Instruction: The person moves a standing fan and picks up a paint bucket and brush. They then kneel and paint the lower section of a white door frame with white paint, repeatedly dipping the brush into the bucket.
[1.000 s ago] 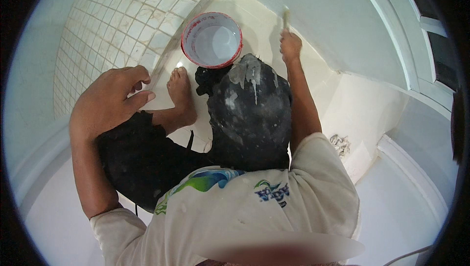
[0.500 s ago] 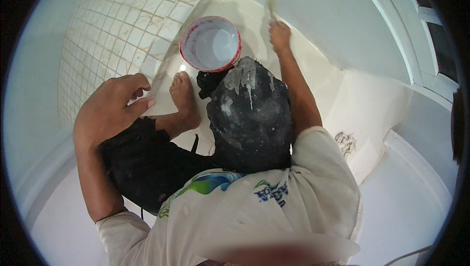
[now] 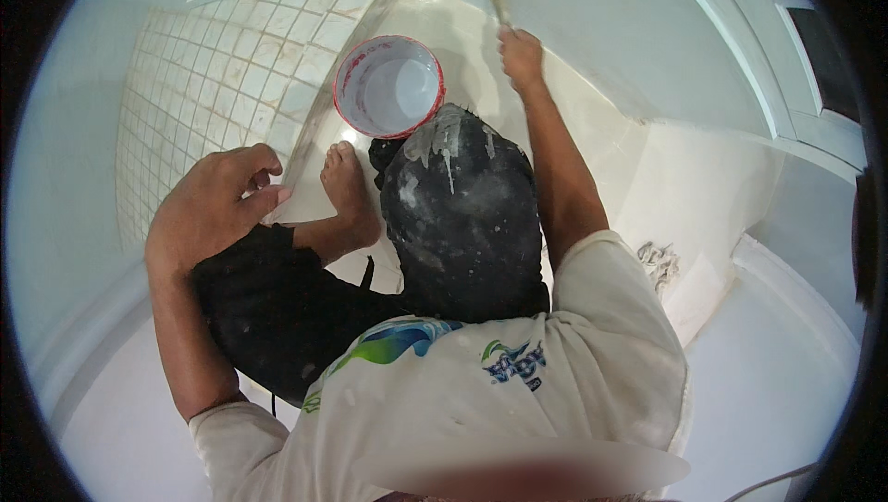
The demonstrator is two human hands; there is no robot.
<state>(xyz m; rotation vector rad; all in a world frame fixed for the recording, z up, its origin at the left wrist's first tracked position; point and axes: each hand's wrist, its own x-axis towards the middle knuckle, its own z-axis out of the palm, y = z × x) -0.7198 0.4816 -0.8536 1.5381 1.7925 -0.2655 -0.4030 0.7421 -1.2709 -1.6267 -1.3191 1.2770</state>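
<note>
My right hand is closed round the handle of a pale brush, whose head is at the foot of the pale wall. My left hand hangs loosely curled over my black-trousered left knee, thumb and fingers apart, holding nothing. A red-rimmed white bucket of whitish liquid stands between the tiles and the wall, just beyond my paint-stained right knee. My bare foot is left of it.
A grid of small white tiles lies on the left beside a raised edge. A crumpled greyish cloth is on the pale floor at my right. A white frame runs along the upper right, with dark panels beside it.
My right hand and the brush have moved up and to the left along the foot of the wall. My left hand has shifted slightly in the picture, its pose unchanged.
</note>
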